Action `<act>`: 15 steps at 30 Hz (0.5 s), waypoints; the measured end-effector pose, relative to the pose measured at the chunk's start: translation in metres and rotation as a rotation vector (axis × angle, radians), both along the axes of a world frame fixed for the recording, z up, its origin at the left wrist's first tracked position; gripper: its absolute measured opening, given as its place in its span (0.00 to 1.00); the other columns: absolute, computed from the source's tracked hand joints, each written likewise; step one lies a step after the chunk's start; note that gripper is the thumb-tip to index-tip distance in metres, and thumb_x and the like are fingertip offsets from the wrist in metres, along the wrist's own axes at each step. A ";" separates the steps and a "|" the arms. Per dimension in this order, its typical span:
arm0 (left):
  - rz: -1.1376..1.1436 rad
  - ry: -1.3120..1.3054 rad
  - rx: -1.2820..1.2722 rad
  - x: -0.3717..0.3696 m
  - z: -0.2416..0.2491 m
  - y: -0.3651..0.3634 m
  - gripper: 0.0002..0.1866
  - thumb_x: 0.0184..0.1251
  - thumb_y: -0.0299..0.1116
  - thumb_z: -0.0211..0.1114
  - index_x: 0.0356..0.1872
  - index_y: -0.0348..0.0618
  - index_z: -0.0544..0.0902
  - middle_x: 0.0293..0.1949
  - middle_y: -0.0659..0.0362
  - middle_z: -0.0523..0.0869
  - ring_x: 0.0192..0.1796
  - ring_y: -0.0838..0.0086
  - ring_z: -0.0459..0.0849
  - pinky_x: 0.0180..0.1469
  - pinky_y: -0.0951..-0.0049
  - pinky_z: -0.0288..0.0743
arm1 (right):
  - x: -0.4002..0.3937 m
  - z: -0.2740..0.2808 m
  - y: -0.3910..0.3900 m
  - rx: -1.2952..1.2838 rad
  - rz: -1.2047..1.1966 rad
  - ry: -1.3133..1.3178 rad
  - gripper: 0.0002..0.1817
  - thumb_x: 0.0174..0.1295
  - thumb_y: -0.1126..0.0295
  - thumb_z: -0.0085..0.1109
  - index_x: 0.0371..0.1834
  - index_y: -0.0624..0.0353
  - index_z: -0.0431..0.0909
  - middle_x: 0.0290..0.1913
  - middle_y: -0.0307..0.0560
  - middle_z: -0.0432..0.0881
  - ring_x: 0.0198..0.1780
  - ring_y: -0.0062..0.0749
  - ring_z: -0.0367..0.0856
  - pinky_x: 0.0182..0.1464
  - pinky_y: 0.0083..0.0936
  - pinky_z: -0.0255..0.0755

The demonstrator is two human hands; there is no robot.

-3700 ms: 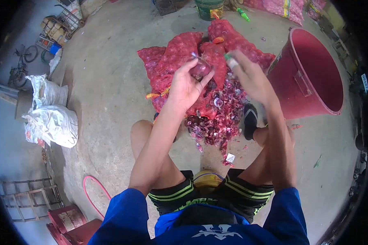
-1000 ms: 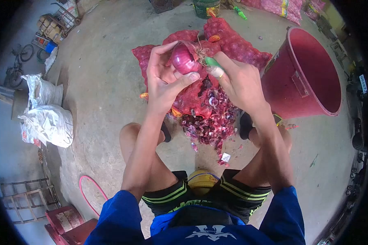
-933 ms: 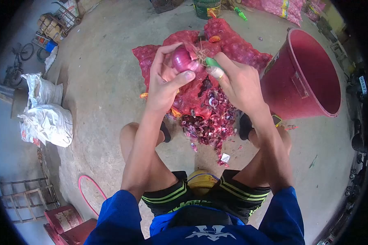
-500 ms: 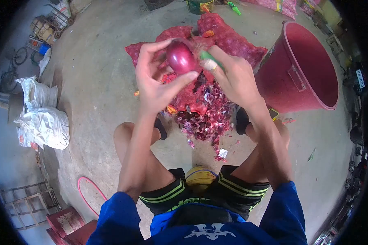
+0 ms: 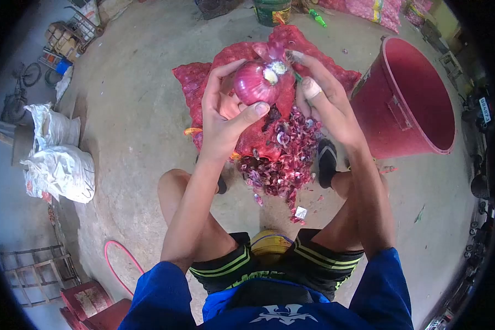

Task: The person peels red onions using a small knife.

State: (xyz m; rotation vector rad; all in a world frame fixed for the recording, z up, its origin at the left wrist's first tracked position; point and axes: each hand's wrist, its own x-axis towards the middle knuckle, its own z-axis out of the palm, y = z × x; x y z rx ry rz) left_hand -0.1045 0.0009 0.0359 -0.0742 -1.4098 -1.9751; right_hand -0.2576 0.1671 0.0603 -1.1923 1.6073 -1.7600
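Note:
My left hand (image 5: 225, 110) is wrapped around a shiny red onion (image 5: 250, 85), with a pale cut end facing right. My right hand (image 5: 330, 104), its thumb wrapped in a white band, is closed close to that end. A bit of a green handle (image 5: 298, 77) shows between its thumb and fingers; the rest of this tool is hidden. Loose reddish skin (image 5: 269, 52) sticks up at the onion's upper right, by the right fingertips. Below both hands, a heap of onion peelings (image 5: 283, 165) lies on the floor against a red mesh sack (image 5: 261, 132).
More filled red mesh sacks (image 5: 192, 85) lie ahead. A large red plastic bin (image 5: 377, 115) stands tilted-looking at the right. White sacks (image 5: 60, 170) stand at the left. A green bucket (image 5: 272, 12) is at the back, and a pink hose (image 5: 121, 247) curves along the lower left floor.
The onion has turned in my left hand, so its pale cut end now shows. My right hand has moved slightly right and down, with less of the green handle visible.

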 end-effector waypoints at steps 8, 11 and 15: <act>0.127 -0.033 -0.166 -0.004 -0.001 0.007 0.44 0.61 0.17 0.82 0.78 0.43 0.70 0.71 0.54 0.79 0.74 0.65 0.81 0.80 0.59 0.75 | 0.008 -0.008 -0.006 0.022 0.123 0.040 0.33 0.85 0.58 0.61 0.89 0.57 0.68 0.34 0.35 0.78 0.33 0.17 0.73 0.36 0.23 0.69; 0.124 -0.021 -0.182 -0.005 -0.003 0.007 0.44 0.60 0.15 0.82 0.77 0.43 0.70 0.71 0.55 0.79 0.75 0.65 0.80 0.80 0.59 0.76 | 0.001 -0.033 -0.021 -0.088 -0.028 0.221 0.30 0.85 0.60 0.62 0.85 0.59 0.73 0.37 0.38 0.80 0.35 0.16 0.73 0.38 0.22 0.71; 0.062 -0.020 -0.130 -0.006 -0.004 0.003 0.44 0.62 0.18 0.82 0.79 0.43 0.69 0.73 0.54 0.78 0.76 0.65 0.79 0.80 0.59 0.76 | 0.007 -0.017 -0.022 -0.092 -0.131 0.212 0.25 0.87 0.65 0.59 0.81 0.60 0.78 0.40 0.36 0.80 0.37 0.14 0.72 0.42 0.20 0.72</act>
